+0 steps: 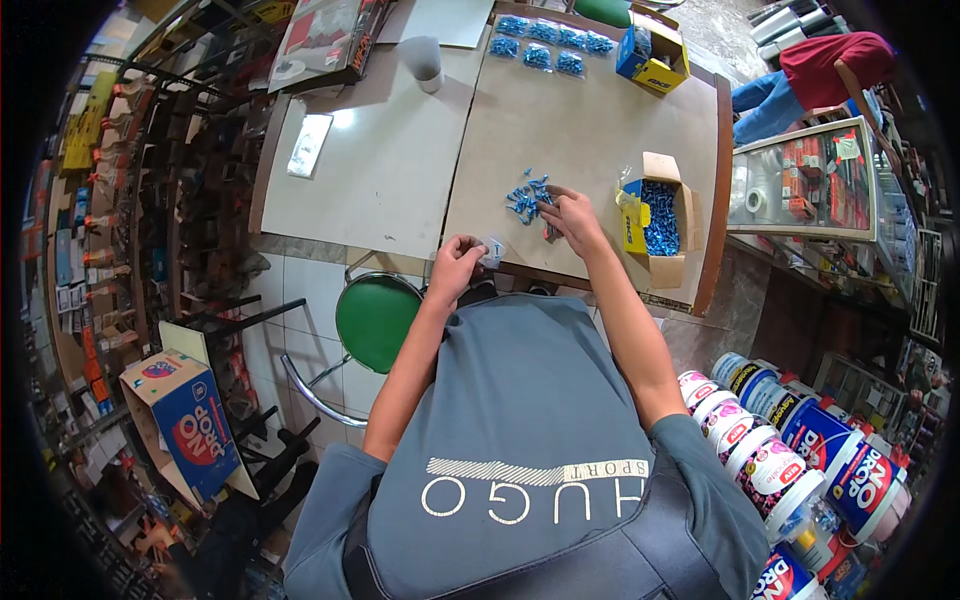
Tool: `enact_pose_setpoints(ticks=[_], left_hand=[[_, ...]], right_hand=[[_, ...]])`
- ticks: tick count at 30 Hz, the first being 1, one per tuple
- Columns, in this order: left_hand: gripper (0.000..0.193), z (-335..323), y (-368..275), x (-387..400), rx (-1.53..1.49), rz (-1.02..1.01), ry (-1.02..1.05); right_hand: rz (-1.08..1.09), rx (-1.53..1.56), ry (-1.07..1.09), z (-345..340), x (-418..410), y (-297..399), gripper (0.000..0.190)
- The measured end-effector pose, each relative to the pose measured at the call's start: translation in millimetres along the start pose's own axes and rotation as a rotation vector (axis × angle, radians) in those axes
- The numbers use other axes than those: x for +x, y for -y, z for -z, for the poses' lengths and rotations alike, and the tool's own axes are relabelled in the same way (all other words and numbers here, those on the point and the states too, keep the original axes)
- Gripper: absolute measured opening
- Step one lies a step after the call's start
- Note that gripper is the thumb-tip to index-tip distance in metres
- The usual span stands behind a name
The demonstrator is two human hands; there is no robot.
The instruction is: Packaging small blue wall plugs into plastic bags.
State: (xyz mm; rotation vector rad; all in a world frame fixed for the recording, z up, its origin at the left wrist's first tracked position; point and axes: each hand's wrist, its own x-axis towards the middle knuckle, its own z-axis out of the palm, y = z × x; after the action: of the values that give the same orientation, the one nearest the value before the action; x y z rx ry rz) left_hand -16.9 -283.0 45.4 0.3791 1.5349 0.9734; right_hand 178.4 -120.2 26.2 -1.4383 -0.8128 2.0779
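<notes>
My left hand [459, 259] pinches the rim of a small clear plastic bag [493, 253] at the table's near edge; a little blue shows inside the bag. My right hand [570, 214] reaches over the right side of a loose pile of blue screws [525, 199], its fingertips at the pile; whether it holds a screw cannot be told. To its right stands an opened yellow and blue cardboard box [660, 217] full of blue screws. Several filled clear bags of blue screws [537, 56] lie in two rows at the table's far side.
Another yellow and blue box [654, 60] stands at the far right of the table [585, 127]. A cup [424, 67], a clear packet [310, 146] and a large flat box [330, 41] are on the left. A green stool [377, 322], stacked buckets [776, 469], a glass case [802, 180] and a person [825, 75] are nearby.
</notes>
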Motion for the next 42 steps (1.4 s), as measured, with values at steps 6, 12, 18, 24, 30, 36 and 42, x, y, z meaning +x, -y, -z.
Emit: enact_pose_setpoints(ticks=[6,12,18,24,30,36,42], left_hand=[[0.019,5,7,1,-0.024,0.019,-0.018],[0.017,-1,1,2,0.001,0.026,0.003],[0.016,-10,-6,3,0.021,0.018,0.028],[0.017,-16,-8,5,0.028,-0.004,0.023],[0.017,-19,-6,6,0.001,-0.001,0.023],[0.017,-15,-4,5,-0.018,-0.011,0.002],[0.017,-15,-3,2,-0.015,0.006,-0.016]], right_hand=[[0.101,-0.058,-0.008,7,-22,20,0.049],[0.497,-0.501,-0.518,69,-53,44,0.028],[0.651,-1.295,-0.591,142,-57,30,0.052],[0.539,-1.275,-0.488,147,-69,41,0.043],[0.442,-1.1,-0.503,154,-67,44,0.023],[0.494,-0.848,-0.6,171,-64,46,0.018],[0.362,-0.488,-0.512,174,-71,58,0.017]])
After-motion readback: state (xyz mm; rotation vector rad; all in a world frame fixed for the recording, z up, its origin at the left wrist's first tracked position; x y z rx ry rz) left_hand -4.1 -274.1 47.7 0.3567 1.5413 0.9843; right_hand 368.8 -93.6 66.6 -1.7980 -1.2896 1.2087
